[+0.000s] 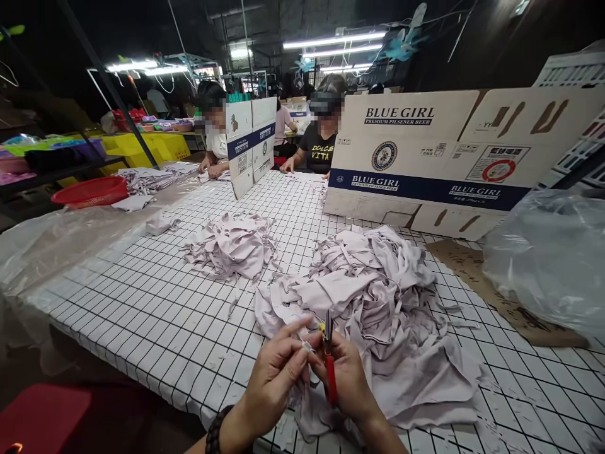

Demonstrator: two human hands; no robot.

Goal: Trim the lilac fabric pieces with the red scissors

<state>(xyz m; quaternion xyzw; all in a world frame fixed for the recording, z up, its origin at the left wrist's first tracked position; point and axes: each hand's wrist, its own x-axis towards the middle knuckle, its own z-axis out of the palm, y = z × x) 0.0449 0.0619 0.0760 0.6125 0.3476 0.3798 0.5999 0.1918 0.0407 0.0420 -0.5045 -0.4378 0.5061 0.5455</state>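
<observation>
My right hand [347, 378] grips small red-handled snips [329, 369], blades up. My left hand [276, 372] pinches a tiny pale scrap [307, 346] beside the blades, its forefinger stretched forward. Both hands hover at the near edge of the gridded white table [155, 315], over a piece of pale lilac cloth hanging below them. A big heap of the same lilac cloth pieces [378, 296] lies just beyond my hands. A smaller heap [231, 246] lies further back to the left.
A flattened Blue Girl beer carton [425, 157] stands as a screen at the back right, another [250, 145] at the back middle. Two seated people work behind them. A clear plastic bag [553, 258] lies right, a red basket [89, 190] left, a red stool [42, 419] below.
</observation>
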